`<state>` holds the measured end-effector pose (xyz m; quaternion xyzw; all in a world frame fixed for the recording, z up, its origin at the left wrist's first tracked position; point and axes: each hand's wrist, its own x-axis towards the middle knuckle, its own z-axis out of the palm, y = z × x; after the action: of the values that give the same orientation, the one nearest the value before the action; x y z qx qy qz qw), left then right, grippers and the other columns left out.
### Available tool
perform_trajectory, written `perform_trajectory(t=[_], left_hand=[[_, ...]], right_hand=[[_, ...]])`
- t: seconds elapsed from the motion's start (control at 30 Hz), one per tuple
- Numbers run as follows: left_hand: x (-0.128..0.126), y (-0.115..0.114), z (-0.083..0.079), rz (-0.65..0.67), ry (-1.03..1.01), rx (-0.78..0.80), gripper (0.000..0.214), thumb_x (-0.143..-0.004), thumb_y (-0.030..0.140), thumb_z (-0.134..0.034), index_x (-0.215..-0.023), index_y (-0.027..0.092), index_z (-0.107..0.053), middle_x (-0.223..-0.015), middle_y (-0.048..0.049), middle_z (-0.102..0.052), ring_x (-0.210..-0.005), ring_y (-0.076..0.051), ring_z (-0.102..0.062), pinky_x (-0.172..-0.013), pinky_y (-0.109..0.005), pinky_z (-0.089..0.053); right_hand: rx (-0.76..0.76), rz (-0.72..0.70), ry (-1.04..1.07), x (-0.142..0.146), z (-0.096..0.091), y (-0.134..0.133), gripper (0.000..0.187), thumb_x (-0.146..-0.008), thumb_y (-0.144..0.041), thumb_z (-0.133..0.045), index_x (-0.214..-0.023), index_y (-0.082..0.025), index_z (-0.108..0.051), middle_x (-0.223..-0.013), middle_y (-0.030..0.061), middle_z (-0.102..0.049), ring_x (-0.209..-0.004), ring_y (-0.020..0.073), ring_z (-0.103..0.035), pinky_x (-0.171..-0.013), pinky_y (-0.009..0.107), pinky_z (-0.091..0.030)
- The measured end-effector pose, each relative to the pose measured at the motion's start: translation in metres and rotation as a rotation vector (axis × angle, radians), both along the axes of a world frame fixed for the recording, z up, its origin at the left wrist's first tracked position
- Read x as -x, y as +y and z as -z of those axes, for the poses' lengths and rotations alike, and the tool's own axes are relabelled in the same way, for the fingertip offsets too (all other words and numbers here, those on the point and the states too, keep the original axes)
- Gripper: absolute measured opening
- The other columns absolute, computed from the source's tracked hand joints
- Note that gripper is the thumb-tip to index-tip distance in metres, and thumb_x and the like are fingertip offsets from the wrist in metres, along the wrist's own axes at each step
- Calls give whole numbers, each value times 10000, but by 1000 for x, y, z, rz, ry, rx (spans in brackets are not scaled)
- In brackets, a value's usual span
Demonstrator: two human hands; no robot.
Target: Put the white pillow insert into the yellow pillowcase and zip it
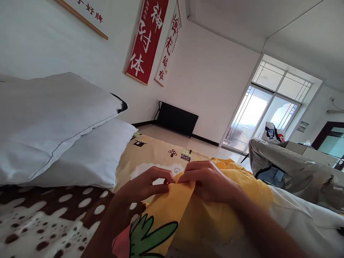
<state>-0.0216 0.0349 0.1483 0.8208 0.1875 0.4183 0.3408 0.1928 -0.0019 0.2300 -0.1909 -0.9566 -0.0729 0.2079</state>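
Note:
A yellow cloth (215,215) with a green and pink cartoon print lies bunched on the bed in front of me. My left hand (146,184) pinches its upper edge with thumb and fingers closed. My right hand (206,181) grips the same edge right beside it, fingers curled over the fabric. The two hands touch at the cloth's corner.
Two white pillows (53,122) are stacked at the left on a brown spotted blanket (40,222). A beige printed sheet (153,150) covers the bed. Grey fabric (292,172) lies at the right. A black folded table (176,118) leans on the far wall, near a glass door (258,118).

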Motion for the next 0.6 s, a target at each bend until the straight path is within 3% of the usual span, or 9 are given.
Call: perform_trajectory(t=[0.2, 0.33, 0.5, 0.53, 0.6], left_hand=[[-18, 5, 6, 14, -433, 114, 173, -775, 309, -622, -666, 176, -612, -709, -24, -537, -660, -146, -498, -617, -254, -403], [-29, 15, 10, 0, -342, 61, 141, -759, 297, -621, -722, 162, -606, -751, -28, -537, -692, -143, -482, -642, -257, -393], [-27, 22, 8, -430, -393, -170, 120, -724, 246, -618, -670, 177, -536, -658, 16, -478, -647, -123, -418, -622, -241, -361], [-23, 22, 7, -424, -350, -172, 115, -744, 252, -605, -676, 174, -555, -667, 7, -499, -650, -126, -429, -620, -244, -365], [-15, 20, 6, -290, -235, -162, 121, -783, 277, -583, -757, 164, -619, -787, -42, -583, -720, -150, -491, -658, -257, -396]], right_hand=[[-32, 4, -7, 3, 9, 1, 267, -755, -48, -478, -894, -216, -634, -807, 2, -615, -717, 107, -542, -659, 224, -415], [-43, -40, 88, 3, 13, 8, 216, -768, -63, -474, -866, -188, -621, -773, 12, -610, -692, 110, -533, -650, 224, -418], [-47, 18, 244, -4, 12, 25, 211, -718, -46, -501, -820, -184, -622, -750, 10, -598, -658, 108, -516, -608, 215, -398], [-40, 38, 275, -6, 12, 29, 216, -706, -39, -503, -813, -185, -621, -749, 7, -597, -650, 106, -512, -595, 211, -392], [-11, 91, 330, -8, 10, 34, 207, -705, -43, -513, -806, -189, -621, -751, 2, -596, -638, 101, -506, -582, 206, -387]])
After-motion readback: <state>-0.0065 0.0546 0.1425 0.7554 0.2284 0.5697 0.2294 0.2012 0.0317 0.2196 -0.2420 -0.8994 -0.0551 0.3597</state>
